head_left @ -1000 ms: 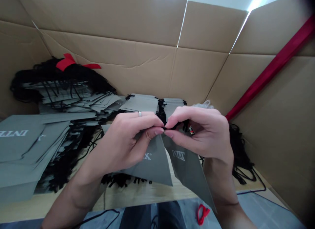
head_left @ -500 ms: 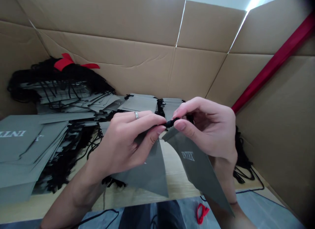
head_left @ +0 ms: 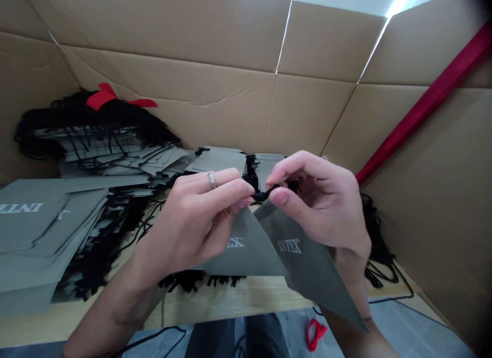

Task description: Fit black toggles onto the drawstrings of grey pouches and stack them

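Between my two hands a short stretch of black cord (head_left: 262, 196) runs, gathered or knotted in the middle. My left hand (head_left: 200, 209), with a ring on one finger, pinches its left end. The other end is held between the thumb and fingers of my right hand (head_left: 319, 199). Below the cord hang two flat grey pieces printed INTEX: the right one (head_left: 307, 265) slants down under my right hand, the left one (head_left: 249, 253) lies partly behind my left hand. Their top edges meet near the cord. How the cord joins them is hidden by my fingers.
Stacks of grey INTEX pieces (head_left: 26, 230) with black cord ends lie at left. A bundle of black cords (head_left: 142, 117) with a red tie (head_left: 102, 97) tops the back pile. More cord (head_left: 374, 240) lies at right. Cardboard walls (head_left: 172, 76) surround the wooden table (head_left: 215, 301).
The left grey piece has swung right and up against the right one, showing more of its print. Both hands have shifted slightly left, and the cord between them now sags a little.
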### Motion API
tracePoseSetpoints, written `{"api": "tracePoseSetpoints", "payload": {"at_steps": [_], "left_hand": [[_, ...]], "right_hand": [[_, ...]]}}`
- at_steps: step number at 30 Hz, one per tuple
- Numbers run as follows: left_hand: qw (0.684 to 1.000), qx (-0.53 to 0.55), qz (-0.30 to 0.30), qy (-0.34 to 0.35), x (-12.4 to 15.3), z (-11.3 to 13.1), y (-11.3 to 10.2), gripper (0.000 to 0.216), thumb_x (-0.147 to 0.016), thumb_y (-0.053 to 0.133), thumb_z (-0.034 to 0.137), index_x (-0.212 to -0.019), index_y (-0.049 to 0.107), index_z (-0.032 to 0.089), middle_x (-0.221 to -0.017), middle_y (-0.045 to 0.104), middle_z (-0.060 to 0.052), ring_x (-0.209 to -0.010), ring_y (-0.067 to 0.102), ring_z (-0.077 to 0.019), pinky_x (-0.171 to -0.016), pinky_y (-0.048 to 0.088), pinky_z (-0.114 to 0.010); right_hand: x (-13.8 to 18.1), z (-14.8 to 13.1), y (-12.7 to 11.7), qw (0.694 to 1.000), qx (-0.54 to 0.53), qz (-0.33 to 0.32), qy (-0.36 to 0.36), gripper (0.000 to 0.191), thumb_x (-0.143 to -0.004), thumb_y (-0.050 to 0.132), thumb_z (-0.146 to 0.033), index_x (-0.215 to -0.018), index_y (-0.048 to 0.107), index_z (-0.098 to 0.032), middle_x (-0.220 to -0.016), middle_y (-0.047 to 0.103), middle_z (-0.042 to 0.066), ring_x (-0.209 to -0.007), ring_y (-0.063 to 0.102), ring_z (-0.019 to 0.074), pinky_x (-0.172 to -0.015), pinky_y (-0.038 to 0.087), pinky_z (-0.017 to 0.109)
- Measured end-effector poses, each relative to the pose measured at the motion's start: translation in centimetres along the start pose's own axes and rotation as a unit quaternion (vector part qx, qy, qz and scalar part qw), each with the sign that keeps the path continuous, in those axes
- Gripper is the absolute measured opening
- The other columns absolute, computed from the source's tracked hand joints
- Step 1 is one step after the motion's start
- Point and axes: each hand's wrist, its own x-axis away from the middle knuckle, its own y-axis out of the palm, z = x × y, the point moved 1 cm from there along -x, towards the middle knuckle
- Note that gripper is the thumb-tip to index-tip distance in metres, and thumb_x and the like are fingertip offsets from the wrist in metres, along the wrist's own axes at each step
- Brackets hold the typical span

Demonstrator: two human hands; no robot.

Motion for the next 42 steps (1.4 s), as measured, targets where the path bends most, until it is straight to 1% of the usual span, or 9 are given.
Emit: {"api": "tracePoseSetpoints", "payload": {"at_steps": [6,12,18,22,25,28,33,37,42], "left_hand": [[0.999,0.009,-0.031,-0.011,0.0,0.3,0.1,0.013,-0.108,0.061,0.007,-0.103,0.064,0.019,-0.086,0.060,0.001,-0.071,0.050,-0.0109,-0.064,0.039,-0.028],[1.000,0.000,-0.028,-0.011,0.1,0.0,0.1,0.014,-0.108,0.060,0.008,-0.102,0.064,0.020,-0.086,0.061,0.001,-0.071,0.050,-0.0117,-0.064,0.039,-0.029],[1.000,0.027,-0.002,0.003,0.1,0.0,0.1,0.017,-0.106,0.063,0.006,-0.099,0.066,0.022,-0.084,0.064,0.001,-0.071,0.055,-0.0124,-0.065,0.042,-0.030],[0.996,0.084,0.016,-0.019,0.4,0.2,-0.2,0.023,-0.104,0.062,0.004,-0.100,0.070,0.025,-0.084,0.067,0.001,-0.072,0.058,-0.0140,-0.069,0.047,-0.031],[0.996,0.083,0.018,-0.031,0.2,0.4,-0.4,0.017,-0.105,0.066,0.008,-0.099,0.069,0.024,-0.078,0.060,0.002,-0.065,0.053,-0.0124,-0.060,0.041,-0.029],[0.998,0.058,-0.018,-0.028,-0.4,0.7,-0.3,0.020,-0.107,0.059,0.008,-0.093,0.060,0.022,-0.076,0.056,0.002,-0.062,0.047,-0.0117,-0.057,0.037,-0.029],[0.996,0.028,-0.072,-0.037,-0.7,0.6,-0.2,0.018,-0.110,0.053,0.009,-0.099,0.061,0.021,-0.085,0.069,0.001,-0.067,0.056,-0.0115,-0.059,0.042,-0.027],[0.998,0.017,-0.045,-0.040,-0.2,0.4,0.0,0.013,-0.113,0.056,0.014,-0.117,0.066,0.022,-0.097,0.078,0.000,-0.078,0.070,-0.0124,-0.066,0.052,-0.025],[0.998,-0.059,-0.028,-0.011,0.2,0.6,0.4,0.015,-0.107,0.063,0.011,-0.114,0.068,0.023,-0.092,0.080,0.001,-0.075,0.071,-0.0127,-0.068,0.052,-0.026]], "right_hand": [[-0.4,0.6,0.9,0.998,-0.009,-0.014,-0.059,0.037,-0.084,0.105,-0.041,-0.109,0.082,-0.025,-0.096,0.081,-0.001,-0.079,0.071,0.0149,-0.071,0.060,0.027],[-0.4,0.8,1.2,0.995,0.005,-0.011,-0.102,0.019,-0.093,0.098,-0.031,-0.105,0.084,-0.026,-0.096,0.083,-0.001,-0.078,0.073,0.0149,-0.074,0.064,0.031],[-0.2,1.0,1.2,0.995,-0.036,-0.021,-0.096,0.022,-0.088,0.100,-0.020,-0.102,0.084,-0.026,-0.091,0.081,-0.002,-0.076,0.071,0.0138,-0.069,0.059,0.030],[0.0,0.8,1.3,0.994,-0.073,-0.013,-0.077,0.019,-0.089,0.100,-0.026,-0.099,0.084,-0.026,-0.086,0.080,-0.002,-0.071,0.069,0.0142,-0.063,0.056,0.030],[0.0,0.5,1.5,0.995,-0.074,-0.017,-0.067,0.018,-0.091,0.099,-0.028,-0.102,0.084,-0.026,-0.090,0.081,0.000,-0.076,0.072,0.0156,-0.067,0.060,0.031],[-0.2,0.5,1.6,0.992,-0.070,-0.028,-0.102,0.021,-0.092,0.099,-0.026,-0.109,0.086,-0.028,-0.097,0.085,0.001,-0.081,0.075,0.0169,-0.076,0.064,0.033],[-0.6,1.0,1.6,0.989,-0.052,-0.028,-0.135,0.018,-0.091,0.100,-0.025,-0.103,0.086,-0.026,-0.095,0.085,0.000,-0.078,0.074,0.0159,-0.074,0.063,0.033],[-0.5,0.9,1.4,0.993,-0.022,-0.003,-0.119,0.017,-0.092,0.099,-0.031,-0.099,0.084,-0.026,-0.091,0.084,-0.001,-0.076,0.075,0.0159,-0.073,0.064,0.032],[-0.2,0.3,1.2,0.997,0.019,-0.005,-0.076,0.019,-0.091,0.100,-0.024,-0.098,0.082,-0.027,-0.091,0.083,-0.003,-0.075,0.072,0.0136,-0.070,0.062,0.028]]}}
